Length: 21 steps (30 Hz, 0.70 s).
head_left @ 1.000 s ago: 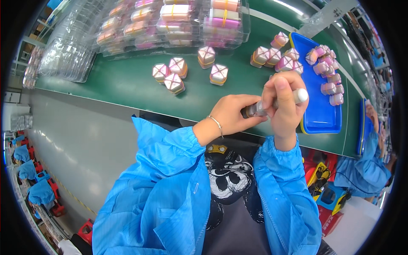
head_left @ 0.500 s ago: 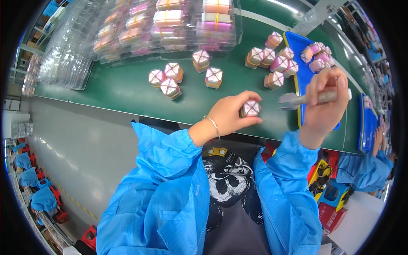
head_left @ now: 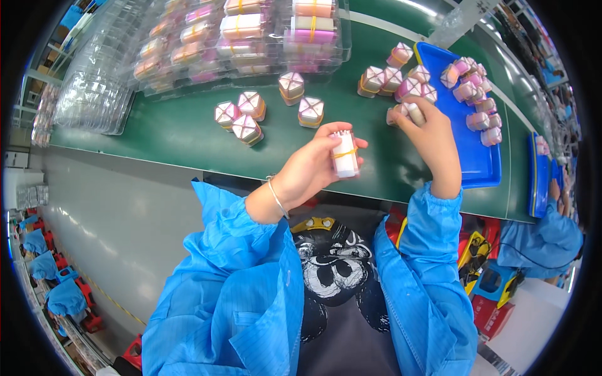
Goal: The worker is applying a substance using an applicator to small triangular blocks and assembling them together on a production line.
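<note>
I see my left hand (head_left: 313, 166) at the centre of the frame, its grip clenched around a small white bundle (head_left: 344, 153) bound with a yellow band, held upright above the near edge of the green desk (head_left: 182, 135). My right hand (head_left: 431, 141) is right of centre, by the left edge of the blue tray (head_left: 480, 164); its grip is closed on a pale cylindrical piece (head_left: 414, 113) at the fingertips.

Containers first. The blue tray at the upper right carries a cluster of pink and white bundles (head_left: 473, 94) along its far and right side; they overlap, so I count roughly ten and cannot be exact. The near part of the tray is bare. At the top centre, clear plastic trays (head_left: 251, 37) hold rows of banded pink, yellow and white packs; the rows run together and I cannot count them. A stack of clear plastic trays (head_left: 88, 94) with nothing in them sits at the upper left. A second blue tray (head_left: 538, 182) shows at the far right edge.

Loose on the desk: three banded bundles (head_left: 239, 116) together left of centre, two bundles (head_left: 301, 97) at upper centre, and about five more (head_left: 395, 75) just left of the blue tray.

A person in a blue sleeve (head_left: 542, 238) works at the lower right.
</note>
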Available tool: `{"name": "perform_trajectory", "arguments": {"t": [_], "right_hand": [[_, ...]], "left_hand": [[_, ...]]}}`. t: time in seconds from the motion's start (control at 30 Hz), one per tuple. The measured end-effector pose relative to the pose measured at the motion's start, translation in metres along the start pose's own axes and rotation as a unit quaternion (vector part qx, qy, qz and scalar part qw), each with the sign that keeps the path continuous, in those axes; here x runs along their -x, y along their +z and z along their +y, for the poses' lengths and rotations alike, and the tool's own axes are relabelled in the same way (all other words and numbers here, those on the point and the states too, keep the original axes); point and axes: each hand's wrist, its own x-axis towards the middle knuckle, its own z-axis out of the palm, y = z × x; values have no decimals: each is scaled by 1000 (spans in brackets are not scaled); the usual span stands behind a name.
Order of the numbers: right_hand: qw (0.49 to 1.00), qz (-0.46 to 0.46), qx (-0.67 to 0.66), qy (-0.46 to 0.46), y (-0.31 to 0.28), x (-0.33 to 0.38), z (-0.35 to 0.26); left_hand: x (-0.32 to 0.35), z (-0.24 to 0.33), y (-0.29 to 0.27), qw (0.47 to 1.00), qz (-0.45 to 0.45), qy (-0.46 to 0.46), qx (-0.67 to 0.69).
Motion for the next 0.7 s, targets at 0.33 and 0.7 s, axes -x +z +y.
{"name": "perform_trajectory", "arguments": {"t": [0.33,0.7], "right_hand": [[965,-186,-68,-173,-7,27,-17],[935,-6,-347,-68,-36,40,-19]], "left_hand": [[6,2,-23,752,223,291,-549],[19,-15,-17,528,210,444,-693]]}}
